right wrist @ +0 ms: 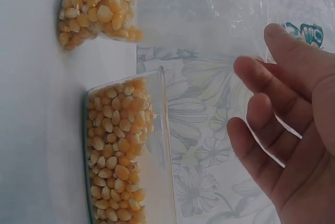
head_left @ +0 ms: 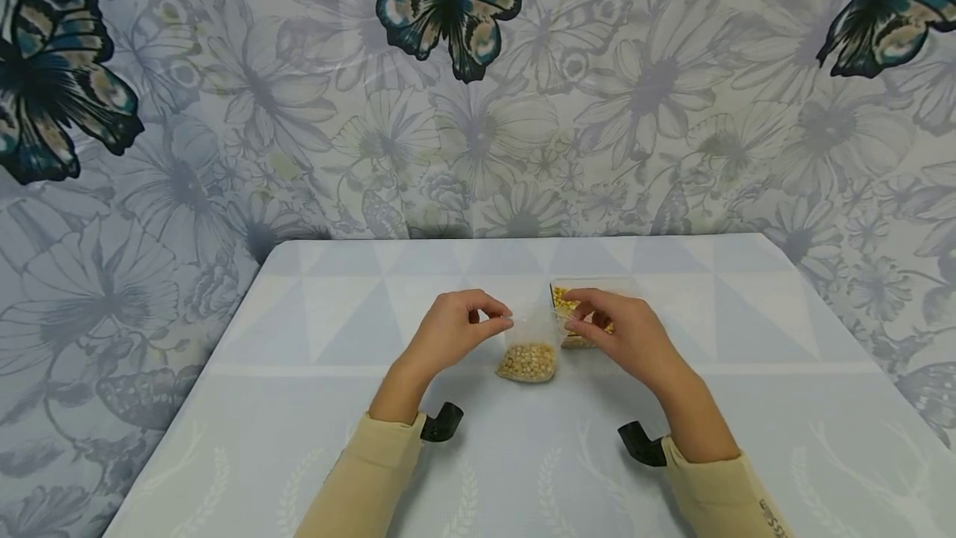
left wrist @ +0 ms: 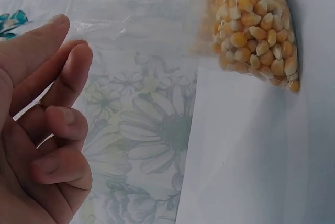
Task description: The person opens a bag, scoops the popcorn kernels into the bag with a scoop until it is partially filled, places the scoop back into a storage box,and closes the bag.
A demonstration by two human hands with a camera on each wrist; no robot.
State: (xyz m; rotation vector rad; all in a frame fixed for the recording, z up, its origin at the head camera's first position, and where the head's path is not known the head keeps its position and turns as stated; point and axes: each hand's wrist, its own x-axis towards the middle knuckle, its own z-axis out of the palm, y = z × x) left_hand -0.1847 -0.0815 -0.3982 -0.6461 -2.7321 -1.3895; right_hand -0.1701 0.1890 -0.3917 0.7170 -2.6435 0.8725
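A clear plastic bag (head_left: 527,362) of yellow corn kernels stands upright on the table between the two hands. Its kernels (left wrist: 256,30) fill the lower part, and thin clear film (right wrist: 209,14) rises above them. My left hand (head_left: 460,325) is at the bag's upper left side, its thumb and index fingertips close together beside the film. At the upper right side is my right hand (head_left: 623,330), with a gap between thumb and index finger and the other fingers loosely bent. Whether fingertips touch the film cannot be told.
Behind and below the right hand stands a clear rectangular container (right wrist: 162,109) of loose corn kernels (right wrist: 112,150), partly hidden in the head view. A pale patterned cloth covers the table (head_left: 314,438). A flowered butterfly curtain (head_left: 478,148) hangs behind it.
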